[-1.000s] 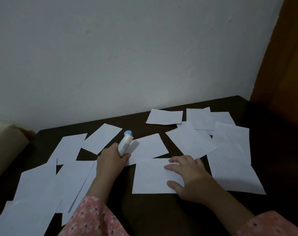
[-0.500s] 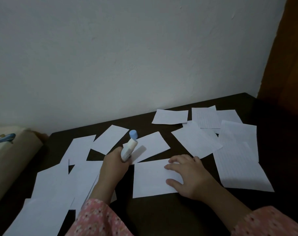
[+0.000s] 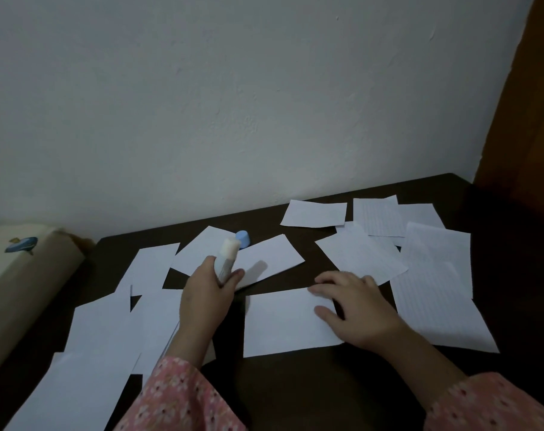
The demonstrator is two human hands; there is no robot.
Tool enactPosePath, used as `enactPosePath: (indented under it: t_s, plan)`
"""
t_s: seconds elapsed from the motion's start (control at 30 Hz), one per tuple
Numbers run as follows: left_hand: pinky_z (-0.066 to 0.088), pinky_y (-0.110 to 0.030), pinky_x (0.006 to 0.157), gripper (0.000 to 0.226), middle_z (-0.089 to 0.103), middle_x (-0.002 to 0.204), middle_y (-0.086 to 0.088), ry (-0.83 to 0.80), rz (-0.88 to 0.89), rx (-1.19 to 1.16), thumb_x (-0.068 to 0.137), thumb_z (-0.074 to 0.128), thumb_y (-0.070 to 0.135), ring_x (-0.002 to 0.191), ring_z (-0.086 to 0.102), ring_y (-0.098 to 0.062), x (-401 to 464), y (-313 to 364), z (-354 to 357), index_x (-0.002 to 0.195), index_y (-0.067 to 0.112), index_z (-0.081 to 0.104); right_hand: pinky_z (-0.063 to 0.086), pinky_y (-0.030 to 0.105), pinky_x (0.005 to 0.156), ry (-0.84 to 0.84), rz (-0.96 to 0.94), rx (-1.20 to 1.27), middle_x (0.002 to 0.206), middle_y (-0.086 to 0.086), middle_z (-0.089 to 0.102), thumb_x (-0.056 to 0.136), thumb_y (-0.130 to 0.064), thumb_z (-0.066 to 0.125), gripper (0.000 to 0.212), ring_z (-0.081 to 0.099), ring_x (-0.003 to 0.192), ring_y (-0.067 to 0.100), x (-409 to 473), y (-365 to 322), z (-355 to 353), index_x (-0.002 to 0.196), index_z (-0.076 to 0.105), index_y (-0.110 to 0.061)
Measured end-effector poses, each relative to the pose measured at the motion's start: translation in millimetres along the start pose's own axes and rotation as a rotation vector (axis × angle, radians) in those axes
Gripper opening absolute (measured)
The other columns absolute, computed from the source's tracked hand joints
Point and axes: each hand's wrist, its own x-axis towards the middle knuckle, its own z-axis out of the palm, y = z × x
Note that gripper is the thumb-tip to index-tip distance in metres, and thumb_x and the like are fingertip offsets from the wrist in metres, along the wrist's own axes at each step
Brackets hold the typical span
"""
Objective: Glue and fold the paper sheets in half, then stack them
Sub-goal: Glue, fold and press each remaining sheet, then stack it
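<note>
Left hand (image 3: pixel 206 293): closed around the glue stick (image 3: pixel 226 259), just left of the middle sheet (image 3: pixel 283 321). The white glue tip points up, cap off.
Right hand (image 3: pixel 354 309): open and flat, fingers pressing the right end of the middle sheet.
Cap (image 3: pixel 242 238): blue, standing on the table (image 3: pixel 295 393) behind the middle sheet.
Other sheets (image 3: pixel 432 275): spread out left, right and behind the middle sheet, none stacked.
How paper feels: probably light, thin, bendy, slides easily. Best to hold one edge down, lift the other.
Writing: faint lines on some sheets; no words can be read.
</note>
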Motion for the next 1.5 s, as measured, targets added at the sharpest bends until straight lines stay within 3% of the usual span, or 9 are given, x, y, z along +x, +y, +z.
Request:
enactPosePath:
  t_s: [0.13, 0.27, 0.37, 0.5, 0.63, 0.87, 1.03, 1.13, 1.5]
  plan:
    - [0.042, -0.021, 0.062, 0.029, 0.048, 0.093, 0.013, -0.284, -0.016, -0.195, 0.092, 0.058, 0.037, 0.083, 0.051, -0.005, -16, 13, -8, 0.110, 0.028, 0.038, 0.014, 0.035, 0.115, -0.102, 0.038, -0.003, 0.145, -0.021, 0.033, 0.089, -0.045, 0.059, 0.052, 0.023, 0.136, 0.004, -5, 19, -10, 0.139, 0.043, -0.041]
    - [0.049, -0.023, 0.070, 0.026, 0.058, 0.098, 0.006, -0.448, 0.013, -0.286, 0.093, 0.056, 0.033, 0.083, 0.060, -0.009, -30, 18, -12, 0.116, 0.031, 0.045, 0.010, 0.038, 0.117, -0.140, 0.026, -0.022, 0.150, -0.022, 0.028, 0.090, -0.047, 0.057, 0.055, 0.016, 0.141, 0.003, -9, 23, -4, 0.142, 0.040, -0.039]
    - [0.050, -0.020, 0.067, 0.035, 0.060, 0.101, 0.011, -0.389, 0.040, -0.392, 0.086, 0.064, 0.042, 0.079, 0.065, -0.008, -40, 22, -9, 0.118, 0.041, 0.049, 0.007, 0.042, 0.119, -0.131, 0.019, -0.033, 0.153, -0.022, 0.024, 0.091, -0.052, 0.054, 0.056, 0.010, 0.144, 0.006, -8, 24, -1, 0.143, 0.039, -0.039]
    - [0.052, -0.019, 0.063, 0.030, 0.061, 0.097, 0.002, -0.229, -0.031, -0.615, 0.077, 0.074, 0.038, 0.075, 0.064, -0.014, -49, 29, -6, 0.102, 0.034, 0.058, 0.004, 0.045, 0.119, -0.175, 0.022, -0.052, 0.155, -0.023, 0.019, 0.087, -0.060, 0.053, 0.064, 0.006, 0.145, 0.007, -7, 26, -1, 0.145, 0.034, -0.041]
    - [0.051, -0.022, 0.064, 0.034, 0.062, 0.100, 0.000, -0.294, 0.002, -0.794, 0.069, 0.073, 0.040, 0.078, 0.059, -0.017, -55, 36, -4, 0.100, 0.029, 0.066, 0.002, 0.042, 0.117, -0.166, -0.012, -0.054, 0.155, -0.023, 0.017, 0.086, -0.059, 0.055, 0.068, 0.002, 0.145, 0.007, -8, 28, 0, 0.146, 0.032, -0.040]
    - [0.052, -0.020, 0.075, 0.034, 0.065, 0.103, 0.016, -0.363, 0.094, -0.576, 0.073, 0.054, 0.056, 0.094, 0.062, -0.002, -72, 51, 15, 0.101, 0.037, 0.056, -0.007, 0.054, 0.117, -0.260, -0.026, -0.167, 0.160, -0.020, -0.002, 0.091, -0.060, 0.047, 0.072, -0.011, 0.147, 0.011, -5, 28, 2, 0.152, 0.015, -0.040]
    - [0.046, -0.005, 0.067, 0.017, 0.059, 0.096, 0.023, -0.408, 0.201, -0.493, 0.084, 0.054, 0.044, 0.087, 0.054, 0.020, -78, 63, 20, 0.099, 0.038, 0.048, -0.009, 0.055, 0.116, -0.295, -0.034, -0.198, 0.161, -0.017, -0.007, 0.091, -0.058, 0.047, 0.074, -0.013, 0.147, 0.014, -5, 28, 1, 0.153, 0.011, -0.038]
    - [0.046, -0.005, 0.067, 0.013, 0.059, 0.096, 0.022, -0.426, 0.239, -0.482, 0.087, 0.055, 0.039, 0.087, 0.054, 0.020, -79, 65, 23, 0.098, 0.038, 0.048, -0.011, 0.056, 0.115, -0.299, -0.031, -0.203, 0.161, -0.017, -0.009, 0.092, -0.056, 0.045, 0.073, -0.015, 0.147, 0.015, -5, 27, 3, 0.153, 0.010, -0.037]
    - [0.043, -0.006, 0.072, 0.019, 0.058, 0.094, 0.021, -0.455, 0.353, -0.419, 0.081, 0.048, 0.051, 0.088, 0.054, 0.010, -80, 65, 17, 0.097, 0.040, 0.048, -0.007, 0.057, 0.116, -0.252, 0.025, -0.150, 0.161, -0.017, -0.004, 0.092, -0.046, 0.051, 0.072, -0.013, 0.148, 0.014, -7, 20, 10, 0.152, 0.012, -0.040]
